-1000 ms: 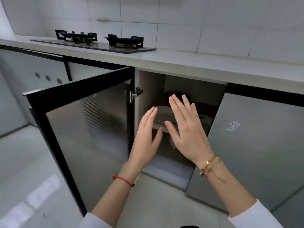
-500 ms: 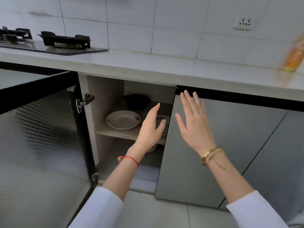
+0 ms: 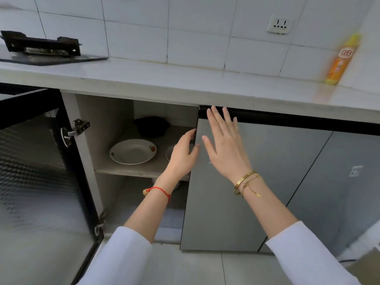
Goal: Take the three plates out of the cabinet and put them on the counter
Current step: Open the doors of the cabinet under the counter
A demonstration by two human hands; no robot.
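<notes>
Inside the open cabinet (image 3: pixel 107 120) a white plate (image 3: pixel 132 152) with a small red flower print lies on the shelf. The rim of a second plate (image 3: pixel 169 153) shows just right of it, mostly hidden behind my left hand. My left hand (image 3: pixel 183 155) reaches into the opening, its relaxed fingers touching the left edge of the closed grey door (image 3: pixel 236 202); it holds nothing. My right hand (image 3: pixel 223 145) is spread flat in front of that door, fingertips near its black top strip. The white counter (image 3: pixel 185 83) runs above.
A black pot (image 3: pixel 151 126) stands at the back of the shelf. The cabinet's left door (image 3: pixel 41 161) stands swung open at my left. A gas stove (image 3: pixel 41 48) sits on the counter's left, an orange bottle (image 3: pixel 341 60) on its right by the wall.
The view has shifted right and nearer. Both hands have moved right, from in front of the plates to the closed door's edge and face.
</notes>
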